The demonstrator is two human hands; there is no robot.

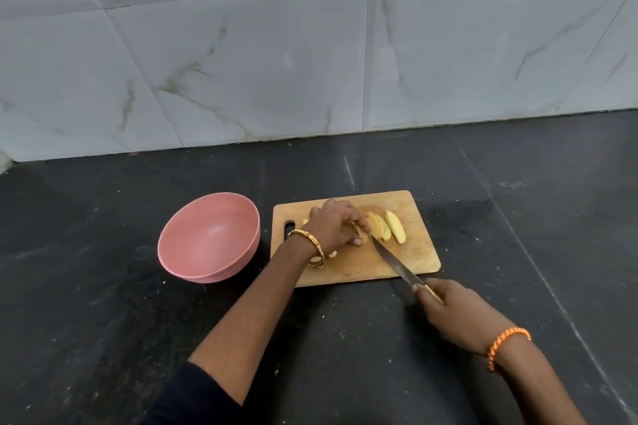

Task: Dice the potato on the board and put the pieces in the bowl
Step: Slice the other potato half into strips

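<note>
A wooden cutting board (407, 252) lies on the dark counter. On it my left hand (333, 222) curls over the potato (378, 226) and holds it down; most of the uncut part is hidden under my fingers. A few yellow slices lean to the right of my fingers, and one separate slice (395, 231) lies farther right. My right hand (452, 312) grips the handle of a knife (395, 260) off the board's front edge. The blade runs diagonally up to the potato, its tip right by my left fingertips. The pink bowl (172, 252) stands left of the board, with nothing in it.
The black stone counter (138, 338) spreads around the board and bowl. A marble-tiled wall (276, 62) rises behind. A small pale scrap lies on the board under my left wrist.
</note>
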